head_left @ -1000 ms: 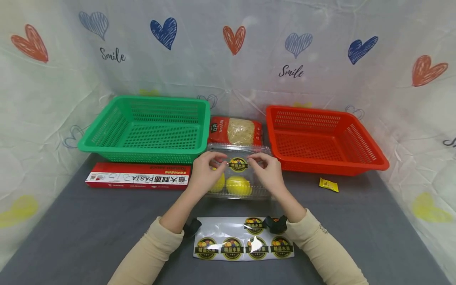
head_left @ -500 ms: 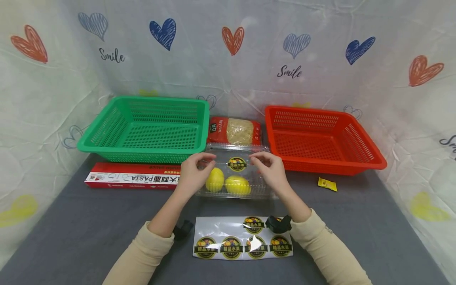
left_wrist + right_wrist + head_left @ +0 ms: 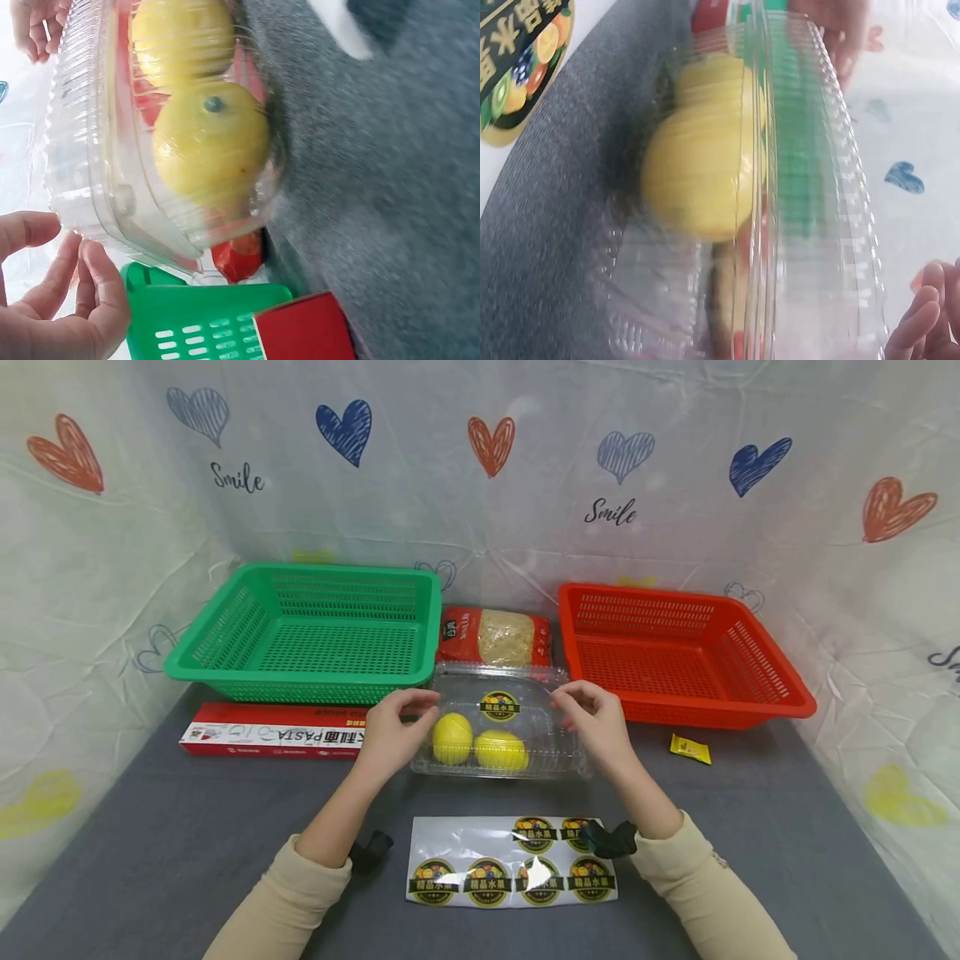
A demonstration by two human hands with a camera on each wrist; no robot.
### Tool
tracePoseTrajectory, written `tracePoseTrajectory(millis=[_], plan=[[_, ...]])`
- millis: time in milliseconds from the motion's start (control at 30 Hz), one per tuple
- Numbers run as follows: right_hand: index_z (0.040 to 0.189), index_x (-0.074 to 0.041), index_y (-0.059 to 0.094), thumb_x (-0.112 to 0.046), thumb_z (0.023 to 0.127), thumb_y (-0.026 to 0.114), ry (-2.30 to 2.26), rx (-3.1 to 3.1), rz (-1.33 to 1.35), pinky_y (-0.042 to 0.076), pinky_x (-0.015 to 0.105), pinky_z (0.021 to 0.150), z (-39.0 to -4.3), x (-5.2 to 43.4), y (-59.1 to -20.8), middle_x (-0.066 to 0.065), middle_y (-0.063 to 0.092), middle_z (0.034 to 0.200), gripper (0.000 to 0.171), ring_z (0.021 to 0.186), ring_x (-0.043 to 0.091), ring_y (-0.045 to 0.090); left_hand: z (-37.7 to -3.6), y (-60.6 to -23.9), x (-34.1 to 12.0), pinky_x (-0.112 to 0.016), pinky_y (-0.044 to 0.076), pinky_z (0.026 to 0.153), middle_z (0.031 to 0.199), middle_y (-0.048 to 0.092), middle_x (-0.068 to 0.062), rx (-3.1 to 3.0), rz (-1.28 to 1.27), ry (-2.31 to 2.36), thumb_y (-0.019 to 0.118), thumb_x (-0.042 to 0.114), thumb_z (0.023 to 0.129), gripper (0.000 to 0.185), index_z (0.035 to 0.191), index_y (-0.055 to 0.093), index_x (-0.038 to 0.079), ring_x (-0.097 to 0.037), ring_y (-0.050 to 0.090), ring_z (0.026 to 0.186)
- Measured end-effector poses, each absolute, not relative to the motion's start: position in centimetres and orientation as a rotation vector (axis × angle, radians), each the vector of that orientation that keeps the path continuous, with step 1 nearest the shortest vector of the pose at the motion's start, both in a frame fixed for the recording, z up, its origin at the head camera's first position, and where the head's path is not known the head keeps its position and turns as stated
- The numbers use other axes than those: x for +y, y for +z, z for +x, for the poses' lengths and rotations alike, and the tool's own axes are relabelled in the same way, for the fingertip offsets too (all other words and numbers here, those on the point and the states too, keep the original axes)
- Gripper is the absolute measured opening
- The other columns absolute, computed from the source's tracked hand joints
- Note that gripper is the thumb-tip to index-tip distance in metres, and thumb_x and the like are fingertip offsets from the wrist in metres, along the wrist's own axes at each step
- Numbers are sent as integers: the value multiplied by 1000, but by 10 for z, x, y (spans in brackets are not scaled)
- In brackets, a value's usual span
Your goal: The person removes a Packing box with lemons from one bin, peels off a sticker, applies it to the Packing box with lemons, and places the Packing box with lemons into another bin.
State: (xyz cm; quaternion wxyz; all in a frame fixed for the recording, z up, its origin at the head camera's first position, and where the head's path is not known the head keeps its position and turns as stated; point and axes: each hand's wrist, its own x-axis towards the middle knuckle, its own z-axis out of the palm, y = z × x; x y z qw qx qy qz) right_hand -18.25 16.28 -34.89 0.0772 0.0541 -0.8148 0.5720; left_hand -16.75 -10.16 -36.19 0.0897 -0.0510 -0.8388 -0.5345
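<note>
A clear plastic clamshell box (image 3: 540, 735) lies shut on the grey table with two yellow lemons (image 3: 452, 739) inside and a round fruit sticker (image 3: 500, 705) on its lid. My left hand (image 3: 423, 706) pinches the lid's left end between thumb and curled fingers. In the left wrist view those fingers (image 3: 97, 277) touch the box rim (image 3: 75, 225). My right hand (image 3: 564, 703) holds the right end the same way. The right wrist view shows curled fingertips (image 3: 922, 315) beside the ribbed lid (image 3: 810, 187), with a lemon (image 3: 697, 172) behind it.
A sticker sheet (image 3: 480, 852) lies near the front edge between my forearms. A green basket (image 3: 300, 675) sits back left and a red basket (image 3: 675, 714) back right. Between them is a noodle bag (image 3: 495, 635). A red pasta box (image 3: 270, 737) and a yellow sachet (image 3: 691, 748) flank the clamshell.
Both hands have moved apart, from beside the sticker at the lid's middle out to the two ends of the box. The box has not moved.
</note>
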Motion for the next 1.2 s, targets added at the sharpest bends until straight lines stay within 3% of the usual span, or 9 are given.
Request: tracePoseTrajectory(millis=[167,300,433,767,1200], plan=[[94,3,64,-21,90,58,1747,-2388,162,50,25,57,-180,173,-348,10,63,81,24,59,23,54,-168,-366,-106,-38,51,77,105,58,-11,-2521,-178,-1568,63,13,86,26,110,63,2,-22,59,94],[96,7,62,-19,91,58,1795,-2342,170,52,23,59,-177,180,-349,17,62,83,26,61,16,55,-168,-367,-107,-39,49,80,107,58,-11,-2541,-180,-1545,64,17,86,29,111,63,3,-22,58,95],[98,11,60,-19,91,58,1797,-2323,161,52,22,62,-176,189,-349,21,61,84,30,65,18,57,-168,-368,-108,-40,48,83,112,56,-12,-2561,-160,-1541,64,19,86,33,114,62,3,-24,56,100],[105,10,58,-20,92,56,1757,-2335,89,52,20,65,-170,212,-344,2,63,80,33,68,13,59,-170,-369,-108,-49,39,94,129,45,-16,-2623,-127,-1558,62,22,87,43,127,53,5,-31,46,117],[109,9,54,-18,91,57,1836,-2261,3,52,19,69,-167,230,-348,-1,64,86,32,76,9,62,-174,-379,-106,-52,35,97,137,35,-19,-2647,-195,-1511,60,22,88,54,136,42,3,-35,42,120]])
